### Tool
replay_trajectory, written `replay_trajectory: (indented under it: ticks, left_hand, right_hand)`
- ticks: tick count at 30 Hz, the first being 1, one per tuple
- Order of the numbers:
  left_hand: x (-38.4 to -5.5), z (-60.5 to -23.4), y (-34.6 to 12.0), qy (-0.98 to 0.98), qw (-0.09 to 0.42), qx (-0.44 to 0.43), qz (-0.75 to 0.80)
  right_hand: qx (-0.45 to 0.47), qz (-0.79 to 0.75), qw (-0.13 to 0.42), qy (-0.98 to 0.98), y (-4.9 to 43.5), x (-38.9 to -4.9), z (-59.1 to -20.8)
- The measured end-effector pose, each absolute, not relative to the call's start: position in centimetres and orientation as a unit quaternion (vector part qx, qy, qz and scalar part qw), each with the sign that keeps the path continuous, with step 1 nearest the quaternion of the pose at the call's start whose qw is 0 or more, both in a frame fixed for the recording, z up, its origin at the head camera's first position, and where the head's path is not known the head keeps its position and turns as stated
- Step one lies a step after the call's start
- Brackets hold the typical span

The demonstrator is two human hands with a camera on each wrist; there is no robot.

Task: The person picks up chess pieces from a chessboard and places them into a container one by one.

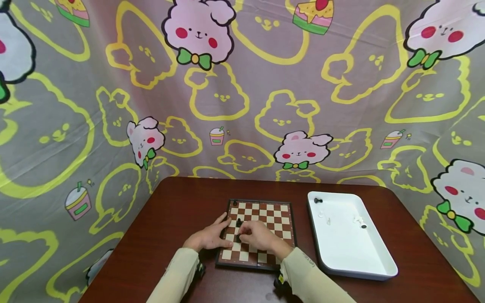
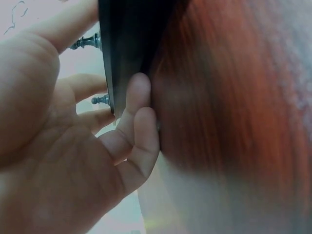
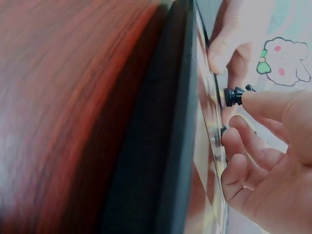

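Observation:
A brown-and-cream chessboard (image 1: 275, 226) with a dark rim lies flat on the table. My left hand (image 1: 210, 236) spreads along its left side, thumb over the near squares; in the left wrist view some fingertips (image 2: 138, 87) rest against the rim's outer side. Between thumb and fingers, my right hand (image 1: 259, 236) pinches a black chess piece (image 3: 230, 97) close over the left part of the board. Its upper part is hidden by the fingers. Just beyond stands another black piece (image 1: 239, 222), and a small black piece (image 1: 235, 203) occupies the far left corner.
A white tray (image 1: 356, 256) is to the right of the board. Inside it are a black piece (image 1: 318, 200), several whitish pieces and a small dark round thing (image 1: 364, 227). A patterned cloth (image 1: 242, 109) hangs around the brown table (image 1: 182, 202).

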State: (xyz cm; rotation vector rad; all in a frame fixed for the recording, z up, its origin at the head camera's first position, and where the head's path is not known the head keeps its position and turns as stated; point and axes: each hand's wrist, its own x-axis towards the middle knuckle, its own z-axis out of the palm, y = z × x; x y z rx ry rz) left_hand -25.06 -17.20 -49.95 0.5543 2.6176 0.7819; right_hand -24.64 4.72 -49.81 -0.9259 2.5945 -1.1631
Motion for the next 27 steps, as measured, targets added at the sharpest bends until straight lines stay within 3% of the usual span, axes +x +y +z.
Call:
replay_trajectory:
  ticks: [17, 27]
  left_hand:
    - [-25.2, -49.9, -16.8, 0.922, 0.178, 0.183, 0.292]
    - [-25.0, -50.5, -17.1, 0.921, 0.172, 0.187, 0.294]
  right_hand:
    - [-0.201, -0.438, 0.017, 0.876, 13.1, -24.8, -46.4]
    - [-0.153, -0.405, -0.050, 0.900, 19.8, -25.2, -45.9]
